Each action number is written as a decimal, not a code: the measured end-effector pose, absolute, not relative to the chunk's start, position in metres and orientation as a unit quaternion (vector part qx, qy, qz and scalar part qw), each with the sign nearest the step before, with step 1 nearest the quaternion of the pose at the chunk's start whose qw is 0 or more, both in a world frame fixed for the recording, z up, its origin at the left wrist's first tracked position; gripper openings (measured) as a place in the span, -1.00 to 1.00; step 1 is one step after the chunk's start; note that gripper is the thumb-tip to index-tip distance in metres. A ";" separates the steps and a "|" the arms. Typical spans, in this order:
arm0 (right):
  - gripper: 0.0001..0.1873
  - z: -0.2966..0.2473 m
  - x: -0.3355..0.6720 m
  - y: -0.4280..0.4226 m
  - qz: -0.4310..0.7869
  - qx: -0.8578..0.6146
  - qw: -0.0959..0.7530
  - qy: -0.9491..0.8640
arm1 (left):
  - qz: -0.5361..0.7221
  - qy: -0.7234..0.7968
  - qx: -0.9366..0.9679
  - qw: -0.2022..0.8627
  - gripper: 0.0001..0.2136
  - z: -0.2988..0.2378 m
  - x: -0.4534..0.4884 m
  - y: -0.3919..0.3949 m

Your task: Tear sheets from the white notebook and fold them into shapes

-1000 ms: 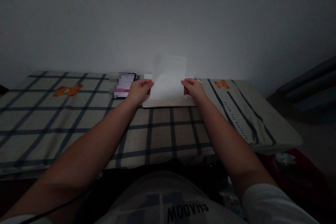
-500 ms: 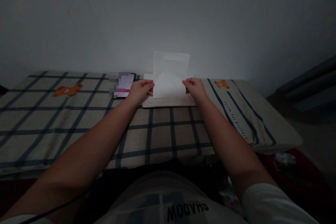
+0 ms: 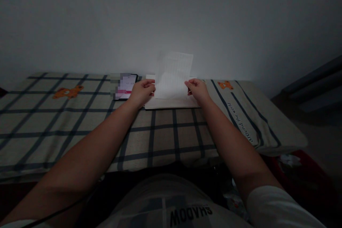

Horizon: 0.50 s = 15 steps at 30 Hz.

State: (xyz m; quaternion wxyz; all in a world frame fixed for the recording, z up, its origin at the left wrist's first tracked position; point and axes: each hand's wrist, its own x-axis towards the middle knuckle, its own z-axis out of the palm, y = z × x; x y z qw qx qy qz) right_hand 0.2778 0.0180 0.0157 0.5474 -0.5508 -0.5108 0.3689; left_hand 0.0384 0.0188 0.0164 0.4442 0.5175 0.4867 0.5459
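Observation:
My left hand (image 3: 141,92) and my right hand (image 3: 197,90) each pinch a lower corner of a white lined sheet of paper (image 3: 174,74), holding it upright near the wall. Its upper left part looks bent or blurred. Under the sheet lies a pale flat notebook or pad (image 3: 171,103) on the checked cloth. Both hands rest just above the pad's left and right edges.
A phone (image 3: 125,86) with a lit screen lies left of my left hand. The checked cloth (image 3: 80,124) with orange bear prints covers a low surface against a plain wall. Dark red things sit on the floor at the lower right (image 3: 299,171).
The sheet stood more upright half a second ago than before; now its top left is bending or moving again. My hands have barely shifted.

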 end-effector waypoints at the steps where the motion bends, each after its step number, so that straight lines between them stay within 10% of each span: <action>1: -0.82 0.016 0.278 0.018 0.367 -0.552 0.547 -0.511 | 0.548 0.485 0.515 0.447 -0.71 0.016 0.039 0.019; 15: -0.83 0.015 0.280 0.018 0.355 -0.557 0.557 -0.503 | 0.544 0.456 0.496 0.500 -0.63 0.016 0.038 0.020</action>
